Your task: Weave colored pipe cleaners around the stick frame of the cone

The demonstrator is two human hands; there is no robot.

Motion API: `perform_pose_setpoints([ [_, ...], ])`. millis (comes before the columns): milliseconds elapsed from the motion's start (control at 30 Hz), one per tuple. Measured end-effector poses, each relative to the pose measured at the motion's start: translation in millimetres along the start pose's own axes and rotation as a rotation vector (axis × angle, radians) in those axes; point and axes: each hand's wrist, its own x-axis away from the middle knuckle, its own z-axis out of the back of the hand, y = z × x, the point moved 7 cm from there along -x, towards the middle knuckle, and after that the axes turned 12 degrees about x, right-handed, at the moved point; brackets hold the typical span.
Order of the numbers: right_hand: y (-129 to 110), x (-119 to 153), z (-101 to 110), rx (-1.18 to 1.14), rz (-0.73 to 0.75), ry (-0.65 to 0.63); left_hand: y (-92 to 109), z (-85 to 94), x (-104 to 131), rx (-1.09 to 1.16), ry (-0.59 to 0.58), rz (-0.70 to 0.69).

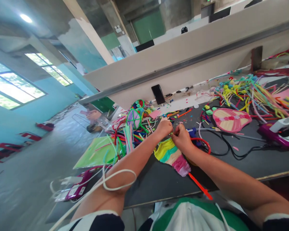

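Note:
My left hand and my right hand are close together over the desk, fingers pinched. What sits between the fingertips is too small to make out. Just below them lies a striped fuzzy craft piece in yellow, teal, beige, pink and lilac bands. An orange-red strip runs from its narrow end toward the desk's front edge. Beside my right wrist, a blue tool, partly hidden, lies near a red bent pipe cleaner.
Pipe cleaners pile up at the back right, near a pink-and-cream oval piece. Purple power strips with cables sit at both sides. A phone leans on the partition. A white cable crosses my left arm. A green sheet lies left.

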Motion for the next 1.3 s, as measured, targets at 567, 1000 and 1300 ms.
perform_pose_setpoints([
  [567,11,-17,16,-0.747,-0.309,-0.026,-83,75.8,96,0.938,1.022,-0.247],
  [1000,17,-21,18,-0.404,-0.204,-0.021,-74,-16.5,88,1.699,0.239,0.187],
  [1300,3,-19,22,-0.166,-0.200,-0.026,-77,-12.7,96,1.695,0.238,0.066],
])
